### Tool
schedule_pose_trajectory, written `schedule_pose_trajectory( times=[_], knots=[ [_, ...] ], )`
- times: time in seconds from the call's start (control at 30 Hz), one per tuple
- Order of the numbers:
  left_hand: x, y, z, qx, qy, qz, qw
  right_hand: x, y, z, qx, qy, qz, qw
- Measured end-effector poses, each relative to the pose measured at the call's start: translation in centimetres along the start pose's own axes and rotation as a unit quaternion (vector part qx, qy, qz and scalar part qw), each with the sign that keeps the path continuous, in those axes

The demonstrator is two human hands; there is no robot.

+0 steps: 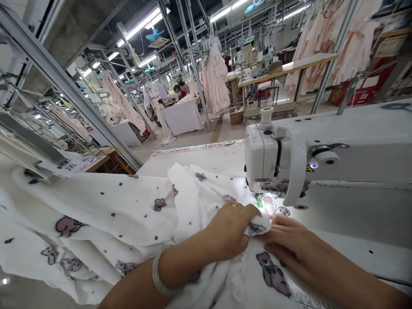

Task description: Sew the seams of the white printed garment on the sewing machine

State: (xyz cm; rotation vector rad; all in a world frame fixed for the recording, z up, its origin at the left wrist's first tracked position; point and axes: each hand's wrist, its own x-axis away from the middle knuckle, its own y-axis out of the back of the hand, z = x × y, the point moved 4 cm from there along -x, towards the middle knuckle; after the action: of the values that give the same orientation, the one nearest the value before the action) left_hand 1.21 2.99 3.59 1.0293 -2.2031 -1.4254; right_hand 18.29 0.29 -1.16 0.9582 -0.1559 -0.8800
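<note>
White plush fabric (135, 201) printed with bears spreads over the table and hangs off to the left. My left hand (230, 229), with a pale bangle (157, 272) on its wrist, grips a folded bit of this fabric between thumb and fingers. Close by on the right, my right hand (294, 240) pinches the same fabric at its edge. Both hands are just in front of the needle area of a white sewing machine (270, 159), where a small lamp lights the plate. The needle itself is hard to make out.
At the left, a hanger clip with a 2XL tag (69, 165) hangs over the fabric. A metal post (74, 94) slants across that side. Behind the table (206, 156) are pink garments (215, 77) on racks and a seated co-worker (178, 91).
</note>
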Motion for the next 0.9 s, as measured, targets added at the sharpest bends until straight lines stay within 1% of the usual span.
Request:
schedule_pose_trajectory(
  times=[0.07, 0.1, 0.13, 0.2, 0.27, 0.33, 0.43, 0.53, 0.6, 0.7, 0.8, 0.9],
  knots=[
    [-0.1, -0.1, 0.4, 0.033, 0.035, 0.019, 0.999, -0.1, 0.1, -0.3, -0.019, 0.003, 0.011, 1.000],
    [-0.1, 0.0, 0.5, 0.054, 0.041, 0.021, 0.997, 0.0, 0.1, -0.4, -0.018, 0.003, 0.010, 1.000],
    [-0.2, 0.1, 0.6, 0.077, 0.041, 0.021, 0.996, 0.0, 0.3, -0.5, -0.011, 0.005, 0.002, 1.000],
    [-0.3, 0.3, 0.7, 0.110, 0.040, 0.021, 0.993, 0.1, 0.9, -0.3, 0.021, 0.029, -0.034, 0.999],
    [-0.3, 0.4, 0.9, 0.123, 0.054, 0.018, 0.991, 0.2, 1.9, 0.2, 0.065, 0.078, -0.078, 0.992],
    [-0.2, 0.5, 1.0, 0.124, 0.071, 0.011, 0.990, 0.3, 3.0, 0.7, 0.110, 0.134, -0.108, 0.979],
    [-0.2, 0.5, 0.9, 0.124, 0.086, -0.004, 0.989, 0.5, 4.1, 1.0, 0.165, 0.204, -0.122, 0.957],
    [-0.3, 0.4, 0.8, 0.108, 0.088, -0.013, 0.990, 0.7, 4.0, 1.1, 0.198, 0.243, -0.121, 0.942],
    [-0.4, 0.1, 0.7, 0.064, 0.063, 0.002, 0.996, 0.7, 3.5, 1.3, 0.201, 0.237, -0.100, 0.945],
    [-0.3, -0.5, 0.2, -0.024, -0.013, 0.033, 0.999, 0.5, 3.0, 1.6, 0.171, 0.191, -0.053, 0.965],
    [-0.1, -0.9, -0.2, -0.092, -0.076, 0.062, 0.991, 0.4, 3.0, 2.1, 0.141, 0.167, -0.030, 0.975],
    [0.1, -1.2, -0.5, -0.150, -0.111, 0.091, 0.978, 0.4, 2.9, 2.1, 0.137, 0.156, -0.018, 0.978]
  ],
)
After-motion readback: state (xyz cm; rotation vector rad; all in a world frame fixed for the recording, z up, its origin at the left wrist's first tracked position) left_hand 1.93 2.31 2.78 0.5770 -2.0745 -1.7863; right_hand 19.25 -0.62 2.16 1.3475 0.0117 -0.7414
